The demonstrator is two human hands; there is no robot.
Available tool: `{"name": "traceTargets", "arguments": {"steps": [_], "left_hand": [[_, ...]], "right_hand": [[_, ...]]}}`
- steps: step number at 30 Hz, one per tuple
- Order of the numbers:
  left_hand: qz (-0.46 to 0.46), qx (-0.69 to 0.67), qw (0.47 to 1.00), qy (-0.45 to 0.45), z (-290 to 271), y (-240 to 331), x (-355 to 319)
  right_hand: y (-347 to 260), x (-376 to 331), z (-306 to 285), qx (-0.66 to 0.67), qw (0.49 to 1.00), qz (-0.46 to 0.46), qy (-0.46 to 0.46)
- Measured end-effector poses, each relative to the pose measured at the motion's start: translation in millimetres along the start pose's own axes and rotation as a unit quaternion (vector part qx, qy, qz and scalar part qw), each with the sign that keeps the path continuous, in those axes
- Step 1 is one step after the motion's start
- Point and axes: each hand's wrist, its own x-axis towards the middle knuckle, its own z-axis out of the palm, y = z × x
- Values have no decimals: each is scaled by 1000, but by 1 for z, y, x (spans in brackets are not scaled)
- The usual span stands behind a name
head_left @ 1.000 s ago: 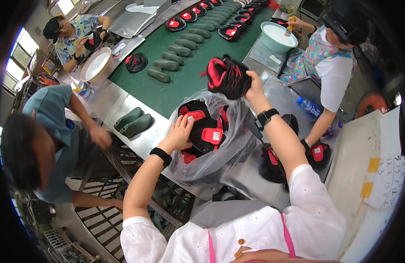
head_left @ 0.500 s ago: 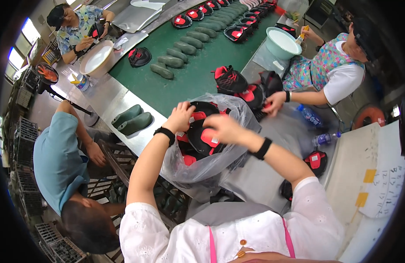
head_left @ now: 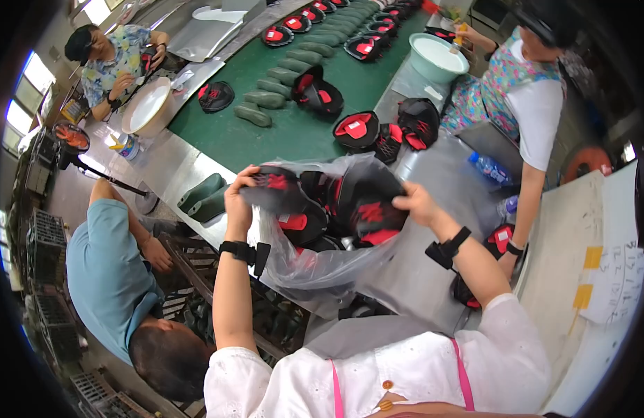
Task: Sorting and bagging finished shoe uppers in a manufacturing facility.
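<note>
My left hand (head_left: 239, 198) is closed on the edge of a black and red shoe upper (head_left: 272, 189), held over the left side of a clear plastic bag (head_left: 315, 273). On the other side, my right hand (head_left: 419, 205) grips a second black and red shoe upper (head_left: 369, 198), blurred at its lower part. More shoe uppers (head_left: 301, 228) lie inside the bag between my hands. Just beyond the bag, several black and red uppers (head_left: 357, 130) rest on the table's metal edge and the green top.
Green shoe lasts (head_left: 262, 99) stand in rows on the green table (head_left: 217, 132), and a pair of lasts (head_left: 203, 197) sits at its left edge. A co-worker at right holds a brush (head_left: 459, 38) over a basin (head_left: 438, 59) and reaches toward uppers near my right elbow. Bottles (head_left: 490, 169) lie nearby.
My hands have come up and apart from inside the bag, each now with an upper. The right co-worker's lower hand moved toward me. Another upper now lies among the lasts.
</note>
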Motion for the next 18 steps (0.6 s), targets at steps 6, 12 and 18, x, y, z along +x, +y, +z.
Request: {"name": "traceTargets", "arguments": {"steps": [6, 12, 18], "left_hand": [[-162, -395, 878, -216, 38, 44, -22], [-285, -474, 792, -260, 72, 96, -31], [-163, 135, 925, -316, 73, 118, -47]], "right_hand": [[1, 14, -9, 212, 975, -28, -54], [-17, -3, 16, 367, 925, 29, -91], [15, 17, 74, 329, 924, 47, -187]]}}
